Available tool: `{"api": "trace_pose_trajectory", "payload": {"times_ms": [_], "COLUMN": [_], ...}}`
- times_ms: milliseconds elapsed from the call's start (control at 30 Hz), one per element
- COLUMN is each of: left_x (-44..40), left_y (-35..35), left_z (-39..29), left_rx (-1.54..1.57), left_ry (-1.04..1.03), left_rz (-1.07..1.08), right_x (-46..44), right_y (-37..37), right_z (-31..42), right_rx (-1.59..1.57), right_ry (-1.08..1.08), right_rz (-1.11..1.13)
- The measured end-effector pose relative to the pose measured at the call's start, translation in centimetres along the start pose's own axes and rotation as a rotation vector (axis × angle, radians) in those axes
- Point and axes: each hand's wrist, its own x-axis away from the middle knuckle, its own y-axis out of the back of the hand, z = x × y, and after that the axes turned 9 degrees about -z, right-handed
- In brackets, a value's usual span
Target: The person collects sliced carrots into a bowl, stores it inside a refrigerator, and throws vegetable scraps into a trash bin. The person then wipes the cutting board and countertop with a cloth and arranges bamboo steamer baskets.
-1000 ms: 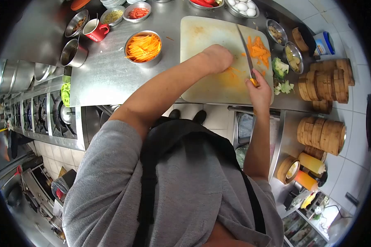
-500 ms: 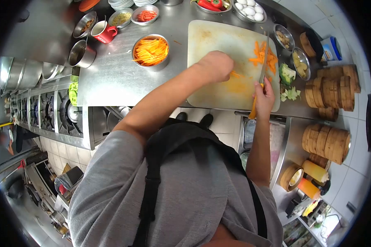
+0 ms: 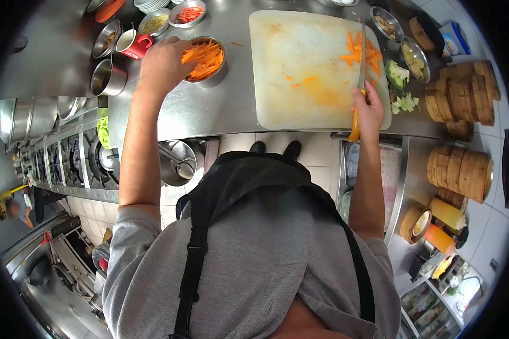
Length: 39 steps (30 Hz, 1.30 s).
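Observation:
My left hand (image 3: 165,63) is at the left rim of a metal bowl (image 3: 219,74) heaped with carrot strips (image 3: 208,57). Its fingers are curled round some of the strips, though the palm is turned from view. My right hand (image 3: 369,108) grips a knife (image 3: 362,59) by its yellow handle, the blade pointing away over the right part of a white cutting board (image 3: 288,45). Carrot pieces (image 3: 372,56) lie on both sides of the blade. A few orange scraps (image 3: 302,82) and an orange stain mark the middle of the board.
Left of the bowl are a red mug (image 3: 134,44) and a steel pot (image 3: 108,78); bowls of red strips (image 3: 189,12) and yellowish shreds (image 3: 154,22) stand behind. Broccoli (image 3: 397,74) and small bowls line the board's right side, near bamboo steamers (image 3: 464,99). Gas burners (image 3: 90,155) are at left.
My left hand has moved from the board leftward to the bowl, with carrot strips taken from the board. My right hand still holds the knife in nearly the same place. The view has shifted slightly.

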Motion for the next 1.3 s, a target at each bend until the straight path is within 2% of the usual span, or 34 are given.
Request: {"api": "trace_pose_trajectory", "payload": {"times_ms": [100,167,233,300,333,400,433,500,533,600,633,700,767,900,1000,1067,1100,1167,1300], "left_x": [-0.3,-0.5,-0.5,0.0,0.2,1.5,2.4,3.9,4.7,6.4,7.2,8.5,9.3,10.4,11.2,11.8,11.6,10.5,8.9], "left_y": [0.8,0.6,0.0,-1.5,-1.8,-2.0,-2.4,-3.2,-3.0,-2.8,-2.9,-2.9,-2.5,-1.7,-1.3,-1.6,-1.4,-1.3,-3.6], "left_z": [-1.7,-3.6,-6.2,-8.4,-9.4,-11.0,-11.1,-11.6,-11.7,-11.7,-11.6,-11.1,-10.5,-8.7,-6.9,-5.6,-4.9,-3.6,0.1], "left_rx": [0.070,0.226,0.262,0.375,0.376,0.499,0.500,0.607,0.666,0.693,0.720,0.715,0.737,0.754,0.727,0.704,0.694,0.599,0.625], "left_ry": [0.044,0.047,0.026,-0.047,-0.045,-0.094,-0.090,-0.041,-0.016,0.003,0.026,0.041,0.124,0.272,0.350,0.366,0.383,0.632,0.706], "left_rz": [-0.105,-0.139,-0.093,-0.064,-0.072,0.008,0.009,0.207,0.226,0.261,0.302,0.316,0.336,0.259,0.212,0.020,0.004,-0.305,-0.372], "right_x": [-0.1,0.3,0.6,0.4,0.5,1.2,1.6,2.7,3.1,3.7,4.1,4.6,5.0,4.0,4.5,4.7,4.6,4.4,4.7], "right_y": [0.6,0.7,0.2,-0.4,-0.7,-1.4,-2.1,-3.7,-4.8,-7.5,-8.5,-10.1,-10.4,-7.9,-5.8,-5.0,-4.6,-4.5,-4.4], "right_z": [0.3,1.6,3.3,4.0,4.6,5.5,5.7,6.3,6.2,5.2,4.8,4.2,4.0,3.0,4.8,5.5,5.3,4.9,4.3], "right_rx": [0.085,0.629,0.708,1.032,1.034,0.965,0.965,0.739,0.741,0.693,0.693,0.651,0.625,0.769,0.823,0.823,0.855,0.877,0.884], "right_ry": [0.025,0.607,0.619,0.602,0.610,0.839,0.840,0.720,0.721,0.865,0.869,1.054,1.058,1.070,1.027,1.024,0.967,0.923,0.846], "right_rz": [0.046,0.031,0.053,0.087,0.084,-0.003,0.001,0.281,0.277,0.246,0.247,0.378,0.399,0.301,0.349,0.386,0.389,0.400,0.380]}}
